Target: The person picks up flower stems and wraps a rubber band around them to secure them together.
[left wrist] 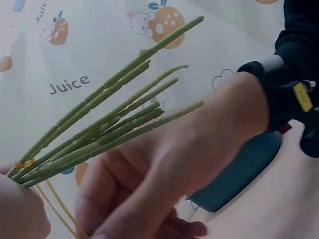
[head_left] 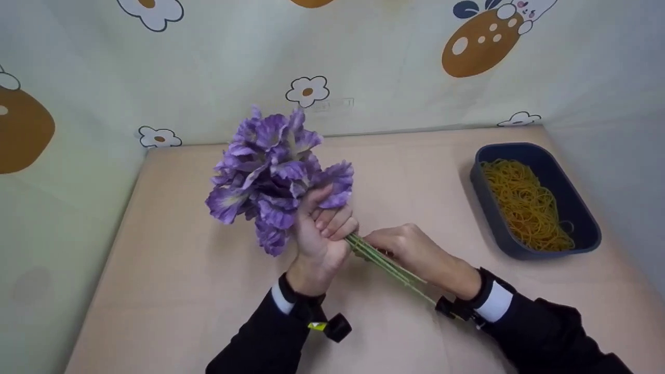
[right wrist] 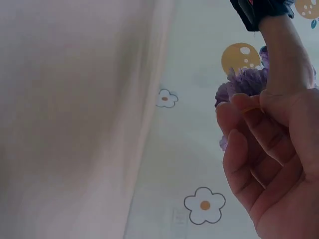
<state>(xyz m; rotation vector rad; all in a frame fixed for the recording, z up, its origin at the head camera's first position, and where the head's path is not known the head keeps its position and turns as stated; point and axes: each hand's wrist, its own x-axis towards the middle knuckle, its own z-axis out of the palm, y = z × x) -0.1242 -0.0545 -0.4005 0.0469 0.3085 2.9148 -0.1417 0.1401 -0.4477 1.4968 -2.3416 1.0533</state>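
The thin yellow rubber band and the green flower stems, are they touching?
Touching. The left wrist view shows the thin yellow rubber band lying directly across the green flower stems.

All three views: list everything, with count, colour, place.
Table: one, beige, centre.
Wall covering: count unclear, pale, printed, behind table.
Box: one, dark blue, table's right side.
Loose bands: uncounted heap, yellow, in box.
Flowers: one bunch, purple, left of box.
Stems: several, green, extending from flowers.
Stretched band: apparently one, yellow, around stems.
Wrist cameras: two, black, on wrists.
Sleeves: two, dark, white near wrists, on forearms.
Left hand: one, bare, fingers gripping stems.
Right hand: one, bare, fingers pinching stretched band.
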